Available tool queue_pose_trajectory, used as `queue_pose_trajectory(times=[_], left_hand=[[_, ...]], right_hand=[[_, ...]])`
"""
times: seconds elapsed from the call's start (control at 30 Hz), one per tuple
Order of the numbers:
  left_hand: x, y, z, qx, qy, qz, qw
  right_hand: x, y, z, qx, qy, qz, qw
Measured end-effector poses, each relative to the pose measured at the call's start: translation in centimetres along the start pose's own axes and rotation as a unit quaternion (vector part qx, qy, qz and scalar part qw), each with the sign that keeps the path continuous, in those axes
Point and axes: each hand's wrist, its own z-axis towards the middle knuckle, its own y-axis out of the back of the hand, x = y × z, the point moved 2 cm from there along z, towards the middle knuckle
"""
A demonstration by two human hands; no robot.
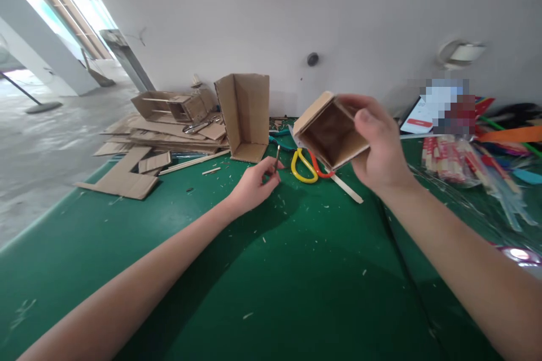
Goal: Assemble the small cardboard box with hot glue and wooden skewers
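The right hand [381, 152], grip closed round a small cardboard box [330, 132], holds it above the counter's [296, 271] middle, open side tilted into view; the left hand's [254, 183] grip pinches a thin stick [277, 159] beside the scissors [304, 166].

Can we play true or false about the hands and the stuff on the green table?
1. The right hand holds a cardboard box up off the table. True.
2. The left hand is empty. False: it pinches a thin stick.
3. The scissors lie on the green table. True.
4. The scissors have blue handles. False: one is yellow, one orange.
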Motion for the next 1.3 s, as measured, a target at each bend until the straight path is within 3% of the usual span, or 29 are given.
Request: queue_pose_trajectory(times=[0.07, 0.13, 0.2, 0.3, 0.4, 0.5, 0.57, 0.67, 0.7, 0.77, 0.87, 0.93, 1.17, 1.3], left_hand=[[-0.5, 0.9, 0.5, -0.048, 0.046, -0.043, 0.997], [-1.5, 1.9, 0.7, -0.105, 0.057, -0.069, 0.990], [-3.0, 2.7, 0.7, -0.128, 0.024, -0.074, 0.989], [-4.8, 3.2, 0.4, -0.058, -0.041, -0.033, 0.997], [-5.1, 3.7, 0.3, 0.001, -0.078, 0.029, 0.997], [-3.9, 4.5, 0.6, 0.036, -0.064, 0.045, 0.996], [-3.0, 5.1, 0.8, 0.090, -0.054, 0.040, 0.994], [-2.3, 5.5, 0.8, 0.194, -0.039, 0.014, 0.980], [-2.3, 5.4, 0.7, 0.230, -0.035, 0.003, 0.973], [-2.7, 5.2, 0.6, 0.284, -0.030, -0.005, 0.958], [-3.4, 4.9, 0.5, 0.325, -0.024, 0.021, 0.945], [-3.7, 4.7, 0.6, 0.341, -0.016, 0.046, 0.939], [-4.1, 4.9, 0.9, 0.320, -0.015, 0.121, 0.939], [-4.9, 5.7, 0.9, 0.298, -0.014, 0.164, 0.940]], right_hand=[[-1.9, -0.5, -0.2, -0.035, -0.093, 0.117, 0.988], [-3.7, -1.2, -0.7, 0.005, -0.192, 0.128, 0.973], [-5.2, -1.9, -1.6, 0.058, -0.294, 0.146, 0.943], [-6.1, -2.7, -3.0, 0.065, -0.334, 0.169, 0.925], [-6.6, -3.5, -4.1, 0.087, -0.313, 0.136, 0.936], [-7.4, -3.7, -4.4, 0.127, -0.306, 0.064, 0.941], [-7.6, -3.0, -3.8, 0.096, -0.287, -0.011, 0.953], [-6.4, -1.5, -2.2, -0.004, -0.198, -0.124, 0.972], [-5.7, -1.2, -1.7, -0.003, -0.157, -0.147, 0.977], [-4.0, -1.1, -1.2, 0.072, -0.095, -0.183, 0.976], [-2.2, -1.7, -1.4, 0.205, -0.065, -0.256, 0.942], [-1.5, -2.2, -1.8, 0.252, -0.044, -0.310, 0.916], [-1.5, -3.2, -2.6, 0.332, 0.039, -0.431, 0.838], [-1.1, -3.5, -3.0, 0.342, 0.138, -0.548, 0.751]])
